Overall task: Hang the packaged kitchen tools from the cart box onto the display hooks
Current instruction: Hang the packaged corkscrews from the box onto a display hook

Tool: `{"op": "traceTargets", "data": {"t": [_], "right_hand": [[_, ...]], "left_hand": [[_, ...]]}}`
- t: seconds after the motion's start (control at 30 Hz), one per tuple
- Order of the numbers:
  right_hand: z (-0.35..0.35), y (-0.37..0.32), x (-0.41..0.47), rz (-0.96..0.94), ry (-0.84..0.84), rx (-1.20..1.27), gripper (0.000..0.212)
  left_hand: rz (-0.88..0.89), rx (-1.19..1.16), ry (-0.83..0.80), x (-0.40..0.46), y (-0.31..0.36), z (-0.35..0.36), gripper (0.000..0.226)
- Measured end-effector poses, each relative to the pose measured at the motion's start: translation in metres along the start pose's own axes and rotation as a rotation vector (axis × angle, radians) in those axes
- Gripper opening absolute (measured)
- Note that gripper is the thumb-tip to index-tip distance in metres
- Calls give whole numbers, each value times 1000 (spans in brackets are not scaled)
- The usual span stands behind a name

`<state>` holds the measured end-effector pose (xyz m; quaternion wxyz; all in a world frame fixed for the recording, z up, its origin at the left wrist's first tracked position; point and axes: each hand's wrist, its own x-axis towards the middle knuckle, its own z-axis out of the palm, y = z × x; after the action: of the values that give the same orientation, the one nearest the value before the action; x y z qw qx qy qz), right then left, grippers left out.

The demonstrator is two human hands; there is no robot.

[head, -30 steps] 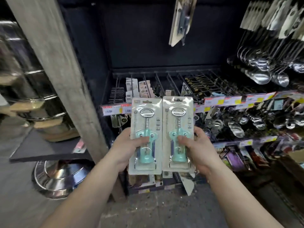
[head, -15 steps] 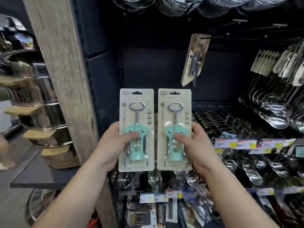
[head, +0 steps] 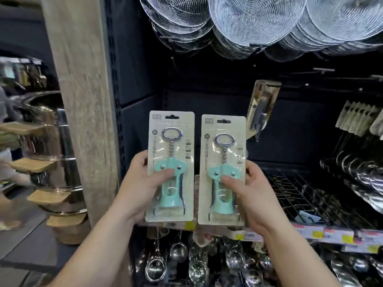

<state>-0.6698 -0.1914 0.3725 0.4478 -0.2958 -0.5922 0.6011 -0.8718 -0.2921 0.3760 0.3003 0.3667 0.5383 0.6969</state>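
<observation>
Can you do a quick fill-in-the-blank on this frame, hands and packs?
1. Each hand holds one packaged ____.
2. The left hand grips the left pack with its ____ across the front.
3. The right hand holds the right pack, whose tool body is coloured ____.
4. Wire skimmers hang ____ the packs.

Missing: corkscrew; thumb; mint green; above

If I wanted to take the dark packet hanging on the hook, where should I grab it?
Probably pinch the bottom edge of the dark carded packet from the front, thumb in front, fingers behind. It hangs tilted from its top on a hook, so the lower end is free. The top stays clear to slide off. Both corkscrew packs sit lower left of it.
</observation>
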Motion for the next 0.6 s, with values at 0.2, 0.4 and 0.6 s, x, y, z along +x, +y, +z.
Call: {"op": "traceTargets", "data": {"t": [0.2, 0.4, 0.6], "right_hand": [[14, -7, 12, -56, 29, 48, 41], [32, -4, 17, -65, 77, 81, 42], [40, -1, 17, -56, 133, 82, 42]], "left_hand": [[116, -29, 22, 22, 25, -5, 66], [209, -47, -13, 43, 53, -8, 76], [271, -87, -61, 58, 71, -2, 72]]}}
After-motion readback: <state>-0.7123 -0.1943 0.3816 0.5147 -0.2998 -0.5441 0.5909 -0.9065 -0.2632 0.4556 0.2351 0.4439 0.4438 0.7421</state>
